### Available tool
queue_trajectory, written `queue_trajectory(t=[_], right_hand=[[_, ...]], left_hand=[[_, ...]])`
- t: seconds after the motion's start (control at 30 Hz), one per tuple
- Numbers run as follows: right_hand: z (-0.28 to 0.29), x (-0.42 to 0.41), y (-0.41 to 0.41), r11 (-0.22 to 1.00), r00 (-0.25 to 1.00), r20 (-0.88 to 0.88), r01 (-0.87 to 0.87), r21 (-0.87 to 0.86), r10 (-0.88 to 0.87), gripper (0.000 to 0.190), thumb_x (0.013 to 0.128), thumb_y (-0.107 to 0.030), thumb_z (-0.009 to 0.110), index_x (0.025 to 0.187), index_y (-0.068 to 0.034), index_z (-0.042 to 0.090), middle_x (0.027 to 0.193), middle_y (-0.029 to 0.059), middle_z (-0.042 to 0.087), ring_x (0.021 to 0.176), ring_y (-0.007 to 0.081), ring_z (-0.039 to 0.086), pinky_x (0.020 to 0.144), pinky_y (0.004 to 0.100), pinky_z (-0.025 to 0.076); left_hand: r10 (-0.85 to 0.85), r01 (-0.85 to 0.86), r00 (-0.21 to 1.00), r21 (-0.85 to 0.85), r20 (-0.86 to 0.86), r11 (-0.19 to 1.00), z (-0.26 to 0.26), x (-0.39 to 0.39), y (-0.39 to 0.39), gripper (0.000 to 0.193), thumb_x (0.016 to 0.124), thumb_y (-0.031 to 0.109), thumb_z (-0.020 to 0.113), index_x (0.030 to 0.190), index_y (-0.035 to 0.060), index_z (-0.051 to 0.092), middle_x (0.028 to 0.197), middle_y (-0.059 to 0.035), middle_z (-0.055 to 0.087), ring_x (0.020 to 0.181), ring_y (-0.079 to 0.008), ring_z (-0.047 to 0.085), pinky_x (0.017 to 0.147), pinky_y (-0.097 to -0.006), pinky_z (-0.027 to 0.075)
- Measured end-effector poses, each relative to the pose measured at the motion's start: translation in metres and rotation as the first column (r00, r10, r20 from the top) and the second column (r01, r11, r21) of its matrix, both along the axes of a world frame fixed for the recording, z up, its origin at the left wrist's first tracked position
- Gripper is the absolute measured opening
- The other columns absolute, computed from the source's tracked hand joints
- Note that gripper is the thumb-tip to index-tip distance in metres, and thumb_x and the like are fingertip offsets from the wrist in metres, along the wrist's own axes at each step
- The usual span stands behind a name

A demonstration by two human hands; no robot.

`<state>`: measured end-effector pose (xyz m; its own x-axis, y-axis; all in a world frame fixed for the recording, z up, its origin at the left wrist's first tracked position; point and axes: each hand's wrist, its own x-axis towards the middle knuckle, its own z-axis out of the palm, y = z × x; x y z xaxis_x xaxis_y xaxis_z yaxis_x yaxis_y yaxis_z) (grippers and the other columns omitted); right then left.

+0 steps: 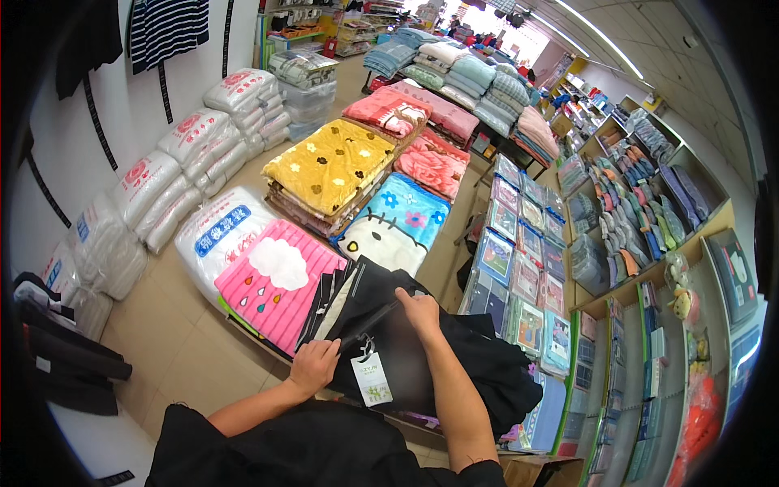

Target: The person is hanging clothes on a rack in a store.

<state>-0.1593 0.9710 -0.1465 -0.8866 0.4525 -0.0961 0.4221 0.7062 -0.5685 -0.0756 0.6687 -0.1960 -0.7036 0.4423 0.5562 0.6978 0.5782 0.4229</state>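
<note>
My left hand (314,369) grips one end of the waistband of a dark garment (398,347), probably trousers. The other end of that waistband is pinched in my right hand (419,308). From the band, near my left hand, hangs a white paper tag (371,378) on a black plastic hook. More black clothing (493,371) lies under and to the right of my right forearm. A fanned row of folded black garments (331,298) is left of the held one, against a pink blanket (283,268) with a white cloud.
A yellow blanket stack (331,167) and a blue cat-face blanket (395,225) lie beyond. White plastic-wrapped bundles (146,176) line the left wall. Packaged bedding (496,255) covers a rack at right, beside shelves of folded goods (633,207). Dark clothing (73,365) hangs at the lower left.
</note>
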Motion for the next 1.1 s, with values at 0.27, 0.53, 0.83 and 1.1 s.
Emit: queue_trajectory(t=[0.27,0.53,0.83,1.1], right_hand=[[0.015,0.005,-0.021,0.991,0.968,-0.231,-0.113,-0.075,0.093,0.068,0.094,-0.055,0.064,0.064,0.006,0.061,0.066,0.0278,0.061,0.064,0.0425,0.063,0.066,0.0547,0.045],[0.039,0.019,-0.047,0.999,0.992,-0.126,0.032,-0.006,-0.033,0.073,0.09,-0.059,0.069,0.059,0.006,0.056,0.057,0.023,0.054,0.055,0.0351,0.055,0.06,0.0517,0.043],[0.05,0.026,-0.064,0.997,0.996,-0.047,0.078,-0.022,-0.078,0.071,0.091,-0.063,0.068,0.064,0.003,0.062,0.07,0.0258,0.066,0.07,0.0438,0.066,0.069,0.0541,0.051],[0.047,0.032,-0.071,0.988,0.984,-0.119,0.124,-0.088,-0.134,0.071,0.092,-0.059,0.07,0.062,0.004,0.055,0.059,0.0223,0.056,0.056,0.0369,0.056,0.06,0.0508,0.043]], left_hand=[[-0.006,0.001,0.995,0.058,0.1,0.998,0.007,-0.002,-0.007,0.041,0.088,0.011,0.077,0.127,0.0028,0.067,0.104,-0.0122,0.066,0.095,-0.0331,0.065,0.08,-0.0432,0.053],[0.061,-0.05,0.945,-0.042,0.322,0.998,-0.008,-0.017,-0.053,0.039,0.089,0.037,0.079,0.111,0.0067,0.067,0.093,-0.013,0.067,0.089,-0.036,0.068,0.075,-0.0468,0.054],[-0.087,0.181,0.945,-0.283,0.316,0.942,-0.028,-0.041,-0.094,0.045,0.088,0.054,0.077,0.088,0.0089,0.071,0.083,-0.0109,0.067,0.085,-0.0334,0.068,0.074,-0.046,0.054],[-0.25,0.328,0.925,-0.272,0.286,0.905,-0.026,-0.051,-0.1,0.044,0.088,0.049,0.077,0.075,0.0074,0.07,0.081,-0.0109,0.064,0.084,-0.0318,0.065,0.075,-0.0438,0.051]])
